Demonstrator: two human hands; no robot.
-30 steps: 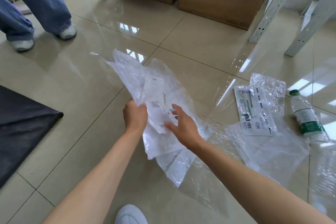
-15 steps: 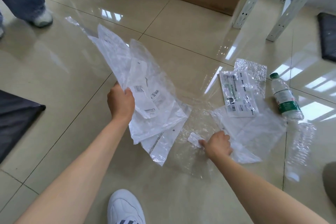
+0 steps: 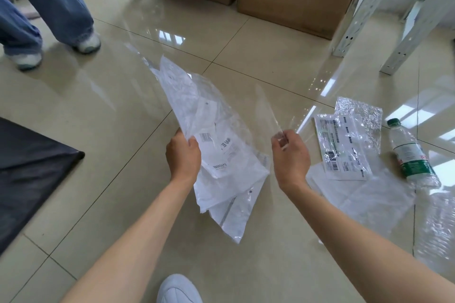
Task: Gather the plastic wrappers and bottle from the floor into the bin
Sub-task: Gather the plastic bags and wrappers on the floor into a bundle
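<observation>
Clear plastic wrappers hang bunched in the left hand, fingers clamped on them. The right hand pinches another clear wrapper above the tiled floor. Toward the floor's right edge lie more wrappers beside the bottle.

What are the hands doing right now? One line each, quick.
Left hand: closed, holding a bunch of white wrappers.
Right hand: closed, pinching a clear wrapper.
</observation>
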